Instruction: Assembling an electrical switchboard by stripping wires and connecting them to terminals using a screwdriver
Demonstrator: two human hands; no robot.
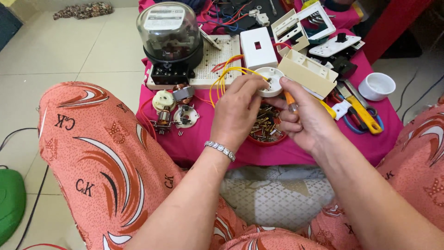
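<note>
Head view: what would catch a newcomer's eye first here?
At centre, the left hand and right hand hold a round white fitting trailing yellow wires over a pink cloth. A domed meter stands at the upper left, and patterned orange trousers fill the foreground.

Both hands (273,109) – round white fitting (270,81)

The screw dish (267,128) sat on the table (199,139); motor parts (173,111) lay left of it, pliers (363,113) right, the meter (170,37) behind-left.
</note>
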